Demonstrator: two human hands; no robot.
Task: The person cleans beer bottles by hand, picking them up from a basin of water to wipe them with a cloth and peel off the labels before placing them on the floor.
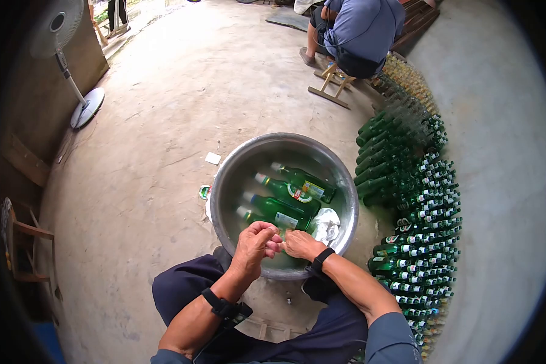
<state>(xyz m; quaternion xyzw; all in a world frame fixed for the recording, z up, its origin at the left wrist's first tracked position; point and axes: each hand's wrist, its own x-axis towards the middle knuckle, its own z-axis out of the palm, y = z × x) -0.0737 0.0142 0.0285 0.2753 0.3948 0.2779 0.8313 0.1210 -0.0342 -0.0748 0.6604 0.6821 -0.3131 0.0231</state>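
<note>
Over the near side of a metal basin (pixel 283 137), my left hand (pixel 256 247) is closed, its thumb and fingers pinched together. My right hand (pixel 303 244) is beside it, fingers curled downward. Whatever either hand grips is hidden or too small to name. Several green glass bottles lie on their sides in the basin's water, among them a labelled bottle (pixel 285 193) and another bottle (pixel 282 212) just beyond my hands. To the right of the bottles, a white crumpled cloth (pixel 326 225) rests against the basin wall.
Rows of green bottles (pixel 428 209) stand along the wall at right. Ahead, a person (pixel 361 30) sits on a wooden stool (pixel 333 85). A standing fan (pixel 87 108) is at far left, a wooden chair (pixel 33 230) nearer. A white scrap (pixel 213 158) lies beside the basin.
</note>
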